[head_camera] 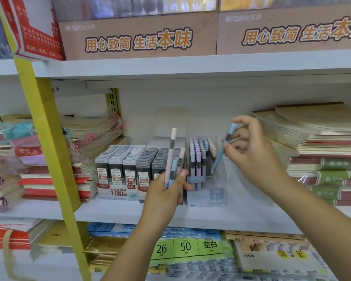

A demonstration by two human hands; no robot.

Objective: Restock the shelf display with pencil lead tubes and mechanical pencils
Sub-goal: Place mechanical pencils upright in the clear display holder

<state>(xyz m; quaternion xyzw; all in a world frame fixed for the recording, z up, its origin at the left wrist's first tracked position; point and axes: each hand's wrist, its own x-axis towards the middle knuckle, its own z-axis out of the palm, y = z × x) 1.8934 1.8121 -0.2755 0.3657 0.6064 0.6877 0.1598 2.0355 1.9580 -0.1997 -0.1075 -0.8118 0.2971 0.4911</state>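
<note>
Lead tubes look stocked; right hand pinches a blue pencil into the pencil box, left hand grips a few more pencils.

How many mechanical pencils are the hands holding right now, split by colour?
Pink pencils: 2, a tall one and a shorter one, both in the left hand.
Blue pencils: 2, one in the left hand, one in the right hand, tip lowered into the clear pencil box.
Total: 4.

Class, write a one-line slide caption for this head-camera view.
Right hand lowers a blue pencil into the clear pencil display box; left hand holds spare pencils.
</note>
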